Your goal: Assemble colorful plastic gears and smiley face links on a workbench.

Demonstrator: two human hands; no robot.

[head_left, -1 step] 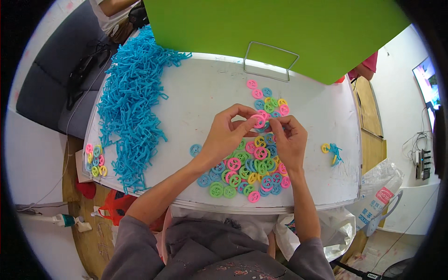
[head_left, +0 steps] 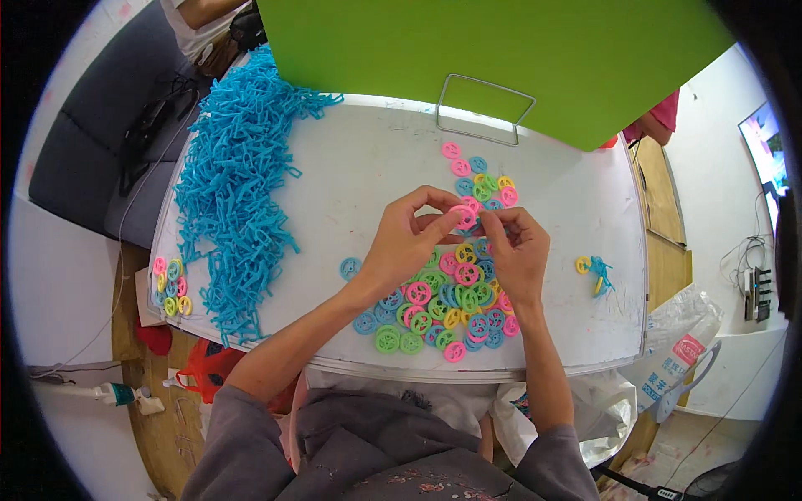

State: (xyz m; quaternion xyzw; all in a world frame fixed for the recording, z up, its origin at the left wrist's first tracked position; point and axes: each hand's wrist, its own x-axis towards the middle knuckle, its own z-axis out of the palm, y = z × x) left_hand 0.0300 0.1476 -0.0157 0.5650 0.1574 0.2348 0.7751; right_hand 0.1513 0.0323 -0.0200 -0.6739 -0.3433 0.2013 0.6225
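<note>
Above the white table, my left hand (head_left: 412, 238) pinches a small pink plastic wheel (head_left: 464, 218) with spokes between thumb and fingers. My right hand (head_left: 520, 250) is closed in a pinch close beside that wheel. Whatever lies between its fingertips is too small and hidden to make out. Below both hands spreads a loose pile of pink, blue, green and yellow wheels (head_left: 420, 293). A smaller cluster of the same wheels (head_left: 484, 185) lies just beyond my fingers, partly covered by them.
A big heap of blue plastic link-like pieces (head_left: 238, 184) covers the table's left side. Several wheels (head_left: 171, 285) sit at the left edge, and blue pieces with yellow wheels (head_left: 598, 271) at the right. A green panel (head_left: 501, 67) with a wire frame (head_left: 484, 108) stands at the back.
</note>
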